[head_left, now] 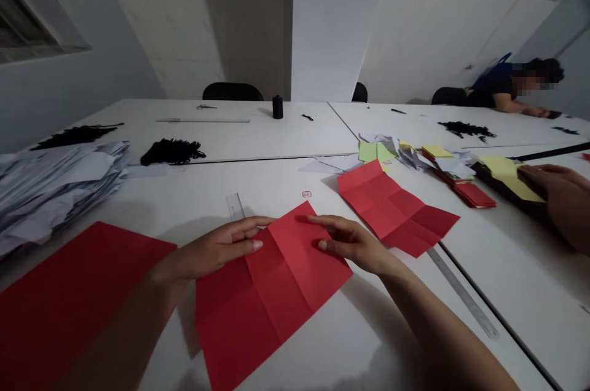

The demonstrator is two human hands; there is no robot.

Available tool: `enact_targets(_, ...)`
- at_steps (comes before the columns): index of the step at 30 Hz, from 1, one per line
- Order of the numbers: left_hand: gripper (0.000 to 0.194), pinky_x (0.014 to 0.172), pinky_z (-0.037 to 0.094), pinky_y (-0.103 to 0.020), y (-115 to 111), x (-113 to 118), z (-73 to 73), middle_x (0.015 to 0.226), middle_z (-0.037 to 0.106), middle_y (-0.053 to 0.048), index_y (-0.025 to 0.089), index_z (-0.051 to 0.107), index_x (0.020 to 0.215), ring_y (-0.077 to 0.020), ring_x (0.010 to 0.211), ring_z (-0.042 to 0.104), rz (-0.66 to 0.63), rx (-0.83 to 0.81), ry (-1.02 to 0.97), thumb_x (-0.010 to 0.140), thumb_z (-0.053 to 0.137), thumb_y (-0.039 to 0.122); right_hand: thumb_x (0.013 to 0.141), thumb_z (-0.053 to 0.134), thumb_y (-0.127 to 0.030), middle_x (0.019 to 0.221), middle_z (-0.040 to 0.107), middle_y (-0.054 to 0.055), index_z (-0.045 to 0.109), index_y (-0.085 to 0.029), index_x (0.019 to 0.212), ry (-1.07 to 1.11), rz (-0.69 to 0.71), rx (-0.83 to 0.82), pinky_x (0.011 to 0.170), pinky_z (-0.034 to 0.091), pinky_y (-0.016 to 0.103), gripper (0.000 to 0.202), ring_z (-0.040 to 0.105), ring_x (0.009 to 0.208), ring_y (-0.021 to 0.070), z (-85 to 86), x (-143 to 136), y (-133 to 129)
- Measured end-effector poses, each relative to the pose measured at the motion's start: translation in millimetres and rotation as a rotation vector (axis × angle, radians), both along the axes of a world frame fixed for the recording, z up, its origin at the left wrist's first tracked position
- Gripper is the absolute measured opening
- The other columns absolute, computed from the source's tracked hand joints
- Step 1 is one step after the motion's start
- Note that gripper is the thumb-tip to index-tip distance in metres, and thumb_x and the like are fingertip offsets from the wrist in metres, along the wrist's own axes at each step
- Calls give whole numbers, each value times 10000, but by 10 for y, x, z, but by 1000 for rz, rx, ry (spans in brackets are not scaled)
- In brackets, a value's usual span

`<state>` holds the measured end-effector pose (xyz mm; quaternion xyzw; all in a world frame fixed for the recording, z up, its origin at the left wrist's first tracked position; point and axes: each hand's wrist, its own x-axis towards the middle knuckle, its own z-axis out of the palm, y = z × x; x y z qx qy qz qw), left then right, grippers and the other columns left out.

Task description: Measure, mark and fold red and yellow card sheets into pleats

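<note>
A creased sheet of red paper (276,286) is held between my two hands, tilted a little above the white table (369,317). My left hand (225,246) pinches its upper left edge, thumb on top and fingers behind. On the upper right edge, my right hand (348,240) grips the sheet the same way. Fold lines divide the paper into several panels. Another creased red sheet (396,209) lies just beyond my right hand. Flat red paper (83,292) rests at the left, partly covered by my left forearm.
A tall pile of white papers (55,188) stands at the left. Rulers (463,292), black thread bundles (173,151) and a black spool (277,107) lie about. At right, a co-worker's hand (562,194) touches yellow paper (507,176); another person (511,86) leans on the far table.
</note>
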<state>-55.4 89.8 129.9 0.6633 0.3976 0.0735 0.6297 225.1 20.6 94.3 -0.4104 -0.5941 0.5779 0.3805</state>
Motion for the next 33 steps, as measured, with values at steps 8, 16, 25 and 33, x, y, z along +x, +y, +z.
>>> enact_targets(8,498,1006,449,-389,-89,70,-62,1499,336,18,461,398,1381,-274,1350,366,58,518,263,901,452,582,834,653,-368,982,664,15,684,-294,1122,35,-126,-89,677,499,270,299,593,752,117,-145,-26,40)
enact_targets(16,924,1059,361,-550,-304,247,-131,1583,79,53,473,124,1474,-374,1390,216,58,960,502,734,651,642,813,685,-365,1054,678,23,706,-285,1053,185,-304,-78,799,500,303,254,627,940,171,-152,-57,51)
enact_targets(25,861,1039,381,-517,-245,245,-244,1594,81,18,387,145,1498,-353,1358,314,1,1021,531,794,517,714,815,684,-391,1017,694,19,718,-295,1015,179,-374,-29,811,498,318,225,624,930,177,-147,-74,26)
enact_targets(33,608,1069,305,-518,-212,241,-212,1496,379,2,379,366,1425,-294,1335,372,-56,970,488,879,485,617,819,679,-417,1045,673,19,683,-304,1082,74,-357,-7,807,506,327,286,625,945,185,-169,8,50)
